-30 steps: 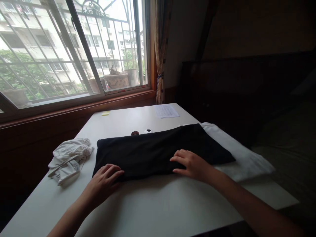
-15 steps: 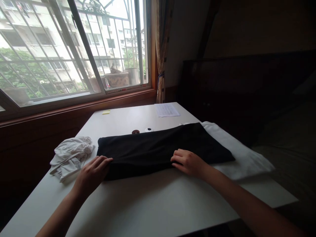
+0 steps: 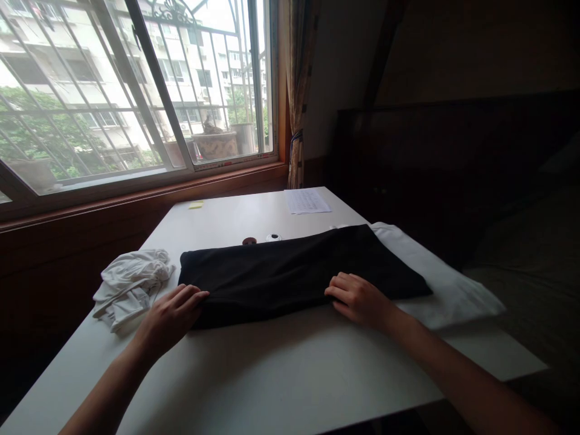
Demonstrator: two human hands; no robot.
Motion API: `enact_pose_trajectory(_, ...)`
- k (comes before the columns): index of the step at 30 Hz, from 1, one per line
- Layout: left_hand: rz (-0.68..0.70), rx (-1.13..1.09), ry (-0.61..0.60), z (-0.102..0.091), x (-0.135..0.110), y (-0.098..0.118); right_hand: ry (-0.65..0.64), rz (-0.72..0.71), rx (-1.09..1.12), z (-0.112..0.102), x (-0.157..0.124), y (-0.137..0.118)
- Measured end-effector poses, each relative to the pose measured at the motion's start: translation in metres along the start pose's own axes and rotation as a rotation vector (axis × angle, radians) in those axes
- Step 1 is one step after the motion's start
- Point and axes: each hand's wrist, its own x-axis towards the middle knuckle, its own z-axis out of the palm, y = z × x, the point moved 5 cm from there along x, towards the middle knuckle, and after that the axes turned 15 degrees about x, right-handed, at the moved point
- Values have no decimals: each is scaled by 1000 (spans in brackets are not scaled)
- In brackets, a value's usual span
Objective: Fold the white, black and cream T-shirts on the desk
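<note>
A folded black garment (image 3: pixel 281 272) lies lengthwise across the white table (image 3: pixel 254 374); its exact kind does not show. At its near left corner, my left hand (image 3: pixel 174 308) is closed on the edge, thumb underneath and out of sight. Farther right along the same near edge, my right hand (image 3: pixel 357 299) has its fingers curled over the cloth, pinching it. The black fabric is mostly flat, with slight wrinkles between the hands. Beyond my left hand sits a crumpled white garment (image 3: pixel 131 287), touched by neither hand. A white cloth (image 3: pixel 453 296) spreads out partly under the black garment's right end.
Behind the black garment lie a brown round object (image 3: pixel 249 241) and a white round one with a dark centre (image 3: pixel 273 237). Printed sheets (image 3: pixel 308 201) and a yellow note (image 3: pixel 196 205) rest near the far edge. A barred window (image 3: pixel 136 90) and a curtain (image 3: pixel 296 121) stand beyond.
My right hand has shifted a little to the right along the near edge of the black garment. My left hand stays at the left corner.
</note>
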Motion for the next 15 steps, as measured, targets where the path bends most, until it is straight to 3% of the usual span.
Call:
enact_pose_trajectory(6,157,-28,-149,4,-12,12,150,-7,50,-24,-7,6)
enact_pose_trajectory(10,168,10,-270,9,-11,23,141,-28,77,-20,-17,10)
enact_pose_trajectory(15,224,58,-165,10,10,52,77,0,30,-9,-36,19)
